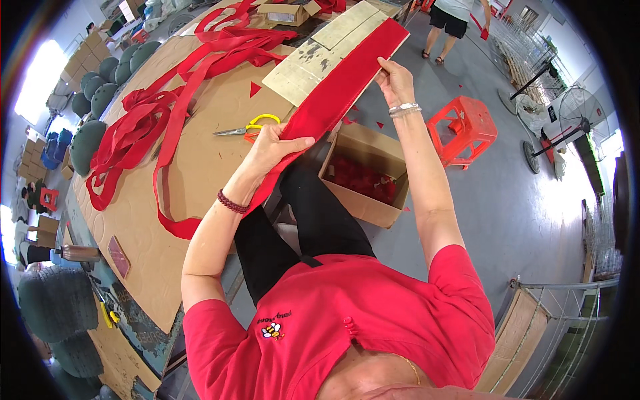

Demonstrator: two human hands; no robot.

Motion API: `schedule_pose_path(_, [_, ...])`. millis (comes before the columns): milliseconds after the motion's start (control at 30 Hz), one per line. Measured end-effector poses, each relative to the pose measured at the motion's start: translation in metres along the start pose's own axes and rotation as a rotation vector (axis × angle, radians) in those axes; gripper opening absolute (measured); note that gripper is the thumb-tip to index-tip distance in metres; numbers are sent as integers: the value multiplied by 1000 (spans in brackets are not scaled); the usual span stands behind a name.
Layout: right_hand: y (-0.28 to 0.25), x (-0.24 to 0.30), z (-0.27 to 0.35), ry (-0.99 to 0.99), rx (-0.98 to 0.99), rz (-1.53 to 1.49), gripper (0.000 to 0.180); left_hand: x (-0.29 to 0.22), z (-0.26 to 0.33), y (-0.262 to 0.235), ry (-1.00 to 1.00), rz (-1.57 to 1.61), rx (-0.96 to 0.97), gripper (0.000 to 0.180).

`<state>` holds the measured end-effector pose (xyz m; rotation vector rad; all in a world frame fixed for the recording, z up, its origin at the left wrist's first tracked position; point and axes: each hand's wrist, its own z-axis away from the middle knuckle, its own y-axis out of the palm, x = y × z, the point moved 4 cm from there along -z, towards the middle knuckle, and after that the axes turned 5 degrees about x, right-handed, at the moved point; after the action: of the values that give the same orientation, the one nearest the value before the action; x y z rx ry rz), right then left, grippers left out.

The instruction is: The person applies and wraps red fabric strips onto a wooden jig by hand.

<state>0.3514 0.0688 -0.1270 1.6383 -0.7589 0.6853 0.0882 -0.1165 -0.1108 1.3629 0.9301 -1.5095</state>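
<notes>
A wide red ribbon (357, 73) stretches diagonally between my hands, along the edge of a pale, taped and stained board (293, 73). My left hand (272, 148) is closed on the ribbon's nearer part, thumb on top. At the far end, my right hand (396, 83) pinches its edge between thumb and fingers. Scissors (257, 124) with yellow handles lie just left of my left hand. A long, loose tangle of red ribbon (143, 120) covers the left and far parts of the cardboard-topped table (147, 247). One small red triangular scrap (255, 89) lies near the board.
Below the table edge, a cardboard box (367, 212) holds red scraps. To its right stands a red plastic stool (467, 127). Another person (451, 21) stands beyond, near floor fans (577, 123). A metal bottle (79, 253) and dark green rounded objects (57, 303) are at left.
</notes>
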Motion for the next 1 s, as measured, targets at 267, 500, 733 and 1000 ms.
schedule_pose_path(267, [-4, -9, -2, 59, 15, -36, 5, 6, -4, -6, 116, -81, -1, 30])
schedule_pose_path(500, [-1, -26, 1, 272, 47, -257, 11, 10, 0, -4, 225, -282, 22, 27])
schedule_pose_path(733, [21, -35, 19, 516, 188, -370, 18, 4, 4, 0, 374, -624, -27, 23])
schedule_pose_path(1000, [31, -41, 21, 448, 170, -291, 20, 19, 16, 10, 360, -577, -9, 23])
